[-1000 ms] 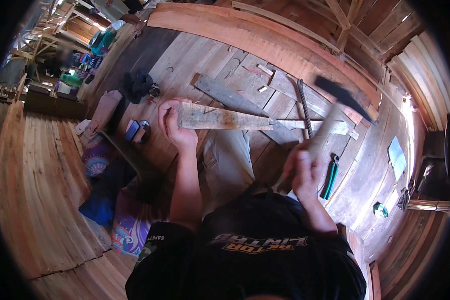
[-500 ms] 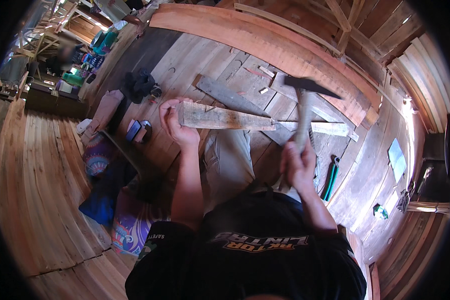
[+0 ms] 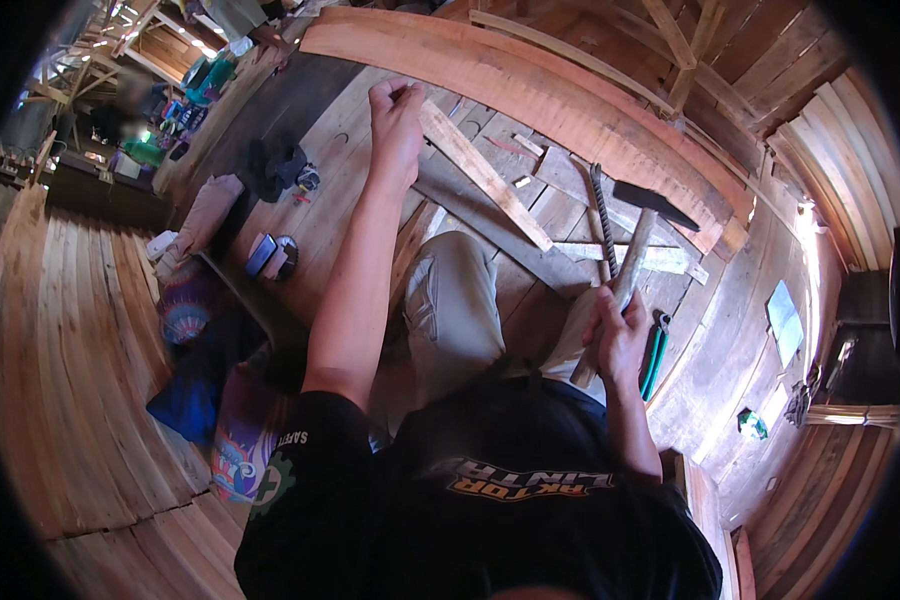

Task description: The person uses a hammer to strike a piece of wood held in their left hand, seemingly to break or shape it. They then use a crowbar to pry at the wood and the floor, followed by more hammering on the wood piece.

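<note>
My left hand (image 3: 397,135) is raised over the floor, its fingers closed at the upper end of a narrow wooden batten (image 3: 485,175). The batten slants down to the right, and its lower end comes to the boards lying in front of my knees. In my right hand (image 3: 620,335) is a hammer (image 3: 633,262), gripped low on its pale wooden handle, with the dark head up and pointing away from me. Just left of the hammer a dark ridged metal rod (image 3: 603,215) reaches up; its lower end is hard to make out. Green-handled pliers (image 3: 655,355) lie right of my right hand.
A long curved reddish plank (image 3: 530,90) spans the far side. Beneath the batten, a grey board (image 3: 470,215) and a pale wood strip (image 3: 640,257) lie crossed on the plank floor. Dark cloth (image 3: 270,170) and a small blue-topped item (image 3: 261,254) are at left. A person stands far left.
My left hand has moved up and away, swinging the batten from nearly level to a slant. The hammer has dropped a little and moved right, uncovering the metal rod.
</note>
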### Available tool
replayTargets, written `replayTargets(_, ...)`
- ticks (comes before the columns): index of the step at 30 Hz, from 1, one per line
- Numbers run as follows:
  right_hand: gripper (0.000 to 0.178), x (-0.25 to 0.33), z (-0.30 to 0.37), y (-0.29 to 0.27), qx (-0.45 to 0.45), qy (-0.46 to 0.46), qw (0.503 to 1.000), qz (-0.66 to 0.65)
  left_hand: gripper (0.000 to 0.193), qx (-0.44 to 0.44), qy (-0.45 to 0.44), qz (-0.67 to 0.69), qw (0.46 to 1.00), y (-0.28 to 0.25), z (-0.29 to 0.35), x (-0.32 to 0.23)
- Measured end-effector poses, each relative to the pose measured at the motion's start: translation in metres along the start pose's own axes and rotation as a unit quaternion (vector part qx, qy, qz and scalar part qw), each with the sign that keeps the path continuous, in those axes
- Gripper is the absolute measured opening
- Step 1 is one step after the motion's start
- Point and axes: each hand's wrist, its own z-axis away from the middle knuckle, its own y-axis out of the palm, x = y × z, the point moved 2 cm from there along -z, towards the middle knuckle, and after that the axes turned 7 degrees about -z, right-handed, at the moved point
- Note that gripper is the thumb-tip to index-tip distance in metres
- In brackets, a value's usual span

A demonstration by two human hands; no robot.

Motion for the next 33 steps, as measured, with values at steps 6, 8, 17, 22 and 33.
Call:
replayTargets(6, 0.014, 0.007, 0.002, -0.010, 0.029, 0.007, 0.999, 0.040, 0.015, 0.022, -0.033, 0.144, 0.989, 0.003, 0.018, 0.008)
replayTargets(8, 0.016, 0.027, 0.001, -0.006, 0.027, -0.006, 1.000, 0.011, 0.017, 0.024, -0.037, 0.161, 0.986, -0.003, 0.036, -0.002)
replayTargets(17, 0.010, -0.006, 0.001, 0.057, 0.133, 0.012, 0.991, 0.023, 0.026, -0.027, 0.017, 0.095, 0.995, -0.016, 0.071, -0.008)
replayTargets(22, 0.017, 0.001, 0.002, 0.052, 0.185, 0.074, 0.980, 0.003, 0.030, -0.037, 0.007, 0.119, 0.992, -0.041, 0.071, 0.007)
replayTargets(33, 0.023, -0.039, 0.009, 0.051, 0.172, -0.034, 0.981, 0.079, 0.037, -0.022, 0.002, 0.122, 0.992, -0.045, 0.070, 0.017)
